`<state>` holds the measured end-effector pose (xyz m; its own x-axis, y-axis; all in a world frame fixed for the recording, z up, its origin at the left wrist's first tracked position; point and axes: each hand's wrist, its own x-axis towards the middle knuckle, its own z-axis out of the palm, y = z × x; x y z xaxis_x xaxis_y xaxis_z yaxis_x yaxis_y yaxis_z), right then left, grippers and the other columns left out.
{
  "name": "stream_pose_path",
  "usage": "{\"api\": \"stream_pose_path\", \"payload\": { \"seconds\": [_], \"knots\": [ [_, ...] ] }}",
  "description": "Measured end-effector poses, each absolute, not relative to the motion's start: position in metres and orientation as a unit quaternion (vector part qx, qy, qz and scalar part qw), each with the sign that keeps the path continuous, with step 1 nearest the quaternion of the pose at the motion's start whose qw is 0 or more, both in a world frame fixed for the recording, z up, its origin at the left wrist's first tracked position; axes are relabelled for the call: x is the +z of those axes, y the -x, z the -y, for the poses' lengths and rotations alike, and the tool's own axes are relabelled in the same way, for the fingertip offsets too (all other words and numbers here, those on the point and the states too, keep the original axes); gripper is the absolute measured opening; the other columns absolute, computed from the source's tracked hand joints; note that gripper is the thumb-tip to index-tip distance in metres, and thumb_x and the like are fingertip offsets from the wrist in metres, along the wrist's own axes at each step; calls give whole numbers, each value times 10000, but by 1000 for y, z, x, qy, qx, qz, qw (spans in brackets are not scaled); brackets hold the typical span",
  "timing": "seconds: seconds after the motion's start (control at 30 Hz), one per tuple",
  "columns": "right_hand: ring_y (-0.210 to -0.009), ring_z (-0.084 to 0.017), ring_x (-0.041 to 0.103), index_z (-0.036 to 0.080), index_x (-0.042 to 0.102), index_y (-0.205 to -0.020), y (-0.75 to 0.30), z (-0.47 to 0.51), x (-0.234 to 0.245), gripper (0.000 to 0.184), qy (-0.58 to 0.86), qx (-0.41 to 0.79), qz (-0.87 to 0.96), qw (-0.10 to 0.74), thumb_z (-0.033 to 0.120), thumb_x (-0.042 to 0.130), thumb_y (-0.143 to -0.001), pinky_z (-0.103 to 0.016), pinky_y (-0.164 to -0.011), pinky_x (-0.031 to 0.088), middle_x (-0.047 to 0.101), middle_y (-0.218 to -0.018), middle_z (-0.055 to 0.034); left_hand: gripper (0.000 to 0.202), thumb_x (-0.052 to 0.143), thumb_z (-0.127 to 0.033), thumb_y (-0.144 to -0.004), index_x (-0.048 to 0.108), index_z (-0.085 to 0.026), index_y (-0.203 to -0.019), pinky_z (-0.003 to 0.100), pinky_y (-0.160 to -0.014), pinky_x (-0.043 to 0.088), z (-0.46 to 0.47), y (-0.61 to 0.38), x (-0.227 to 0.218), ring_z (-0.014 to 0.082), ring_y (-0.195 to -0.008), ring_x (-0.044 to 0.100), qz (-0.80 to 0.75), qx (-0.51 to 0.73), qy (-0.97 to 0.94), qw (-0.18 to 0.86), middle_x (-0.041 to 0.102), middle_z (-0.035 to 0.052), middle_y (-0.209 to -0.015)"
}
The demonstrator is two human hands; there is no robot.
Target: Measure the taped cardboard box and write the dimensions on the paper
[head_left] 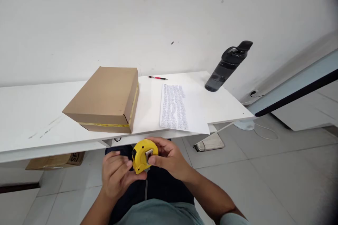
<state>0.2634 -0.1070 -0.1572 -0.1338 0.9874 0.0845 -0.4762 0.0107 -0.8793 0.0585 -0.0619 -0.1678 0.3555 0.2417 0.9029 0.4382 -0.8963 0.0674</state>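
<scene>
A yellow tape measure (141,160) with a black button and a metal belt clip is held up in front of the table, above my lap. My right hand (171,158) is closed around its right side, thumb on the clip. At its left lower end is my left hand (116,174), fingers bent against the front edge and thumb beneath; the contact at the mouth of the case is partly hidden. No pulled-out blade shows. Just beyond, on the table, lies a closed brown cardboard box (105,91) with a yellow strip around its lower sides.
On the white table (150,105) are a sheet of paper (174,109) with writing, a red and black pen (157,77) and a dark water bottle (224,68). Another carton (56,161) sits below. At right, a cable (266,133) runs along the tiled floor.
</scene>
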Motion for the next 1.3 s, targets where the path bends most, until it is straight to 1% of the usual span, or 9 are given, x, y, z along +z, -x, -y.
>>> {"api": "stream_pose_path", "payload": {
  "seconds": [0.17, 0.3, 0.43, 0.57, 0.67, 0.87, 0.97, 1.1, 1.3],
  "knots": [
    [-526, -85, 528, 228, 742, -1146, -274, 127, -191, 526, 350, 649, 404, 542, 584, 840, -772, -209, -421, 423, 713, -862, -13, 890, 636, -805, -807, 435, -266, -1485, 438, -843, 629, 48, -110, -197, 284, -1043, 738, 151, -527, 819, -168, 706, 161, -1208],
    [-816, -241, 703, 254, 799, -981, -331, 106, -183, 449, 461, 366, 647, 484, 670, 753, -819, -407, -768, 595, 770, -890, -68, 729, 742, -599, -844, 457, -278, -1433, 425, -831, 615, 44, -141, -190, 271, -1009, 743, 138, -471, 830, -265, 738, 128, -1145],
    [-1263, -342, 642, 260, 743, -1228, -413, 30, -158, 497, 665, 97, 619, 407, 581, 414, -1041, -588, -1089, 476, 737, -1294, -136, 759, 742, -689, -795, 509, -241, -1362, 389, -801, 574, 23, -159, -169, 263, -938, 750, 87, -414, 892, -157, 761, 118, -1095],
    [-1566, -432, 307, 249, 504, -1548, -447, -20, -160, 655, 756, 68, 631, 158, 576, 547, -982, -688, -1210, 276, 402, -1676, -163, 800, 746, -748, -758, 528, -240, -1336, 386, -830, 550, -3, -164, -157, 273, -985, 738, 72, -379, 910, -149, 752, 129, -1161],
    [-1547, -416, 355, 278, 541, -1531, -429, -16, -166, 619, 708, 71, 696, 91, 588, 523, -996, -620, -1205, 342, 414, -1671, -146, 816, 735, -789, -735, 532, -255, -1317, 419, -906, 553, -23, -170, -157, 291, -1086, 703, 138, -366, 868, -306, 708, 134, -1218],
    [-1173, -368, 671, 294, 673, -1398, -405, -45, -143, 439, 686, 77, 720, 68, 446, 494, -1027, -482, -920, 558, 719, -1339, -140, 640, 723, -602, -859, 481, -259, -1343, 317, -778, 526, -84, -201, -162, 173, -889, 643, 241, -336, 740, -531, 659, 84, -1147],
    [-1088, -328, 696, 262, 445, -1588, -431, -104, -137, 560, 749, 98, 639, 149, 330, 472, -1032, -455, -934, 535, 775, -1200, -124, 573, 724, -577, -859, 506, -254, -1280, 297, -773, 495, -117, -213, -164, 147, -838, 606, 294, -338, 738, -505, 649, 34, -1028],
    [-1159, -384, 664, 77, 240, -1659, -453, -176, -150, 704, 834, 95, 515, 172, 294, 469, -1029, -488, -936, 515, 692, -1315, -268, 518, 690, -601, -863, 517, -254, -1207, 276, -723, 469, -137, -213, -168, 121, -765, 565, 320, -331, 719, -521, 605, -1, -949],
    [-1068, -364, 697, 149, 645, -1383, -446, -213, -167, 425, 813, 53, 550, 184, 211, 410, -1034, -492, -895, 507, 743, -1173, -238, 590, 795, -553, -780, 545, -277, -1238, 274, -650, 406, -129, -209, -164, 130, -717, 528, 328, -225, 776, -489, 610, -23, -871]
  ]
}}
